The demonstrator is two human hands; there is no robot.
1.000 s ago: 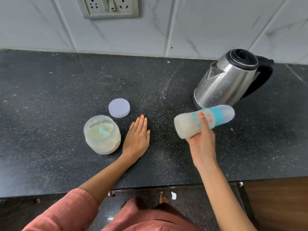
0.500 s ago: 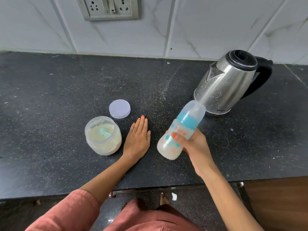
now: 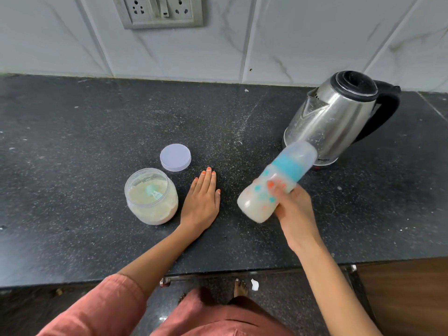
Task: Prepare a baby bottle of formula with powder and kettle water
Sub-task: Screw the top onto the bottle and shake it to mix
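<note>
Baby bottle (image 3: pixel 257 201): being swung from a near-level lie a second ago to a steep tilt, base toward lower left, capped top toward the kettle (image 3: pixel 337 117) at upper right. Mixing by shaking is judged to be under way. Powder and water are seemingly in already, so the task is nearing completion. It is being held at centre right, clear above the tabletop (image 3: pixel 72 146), by the right hand (image 3: pixel 294 214), fingers (image 3: pixel 275 187) being wrapped round its body. Contents are showing milky white and slightly motion-blurred; blue collar and clear cap are being worn. Beside the open powder jar (image 3: pixel 151 202) the left hand (image 3: pixel 201 202) is being rested flat, fingers straight. Its lid (image 3: pixel 175 157) is lying just above the jar in the frame.
</note>
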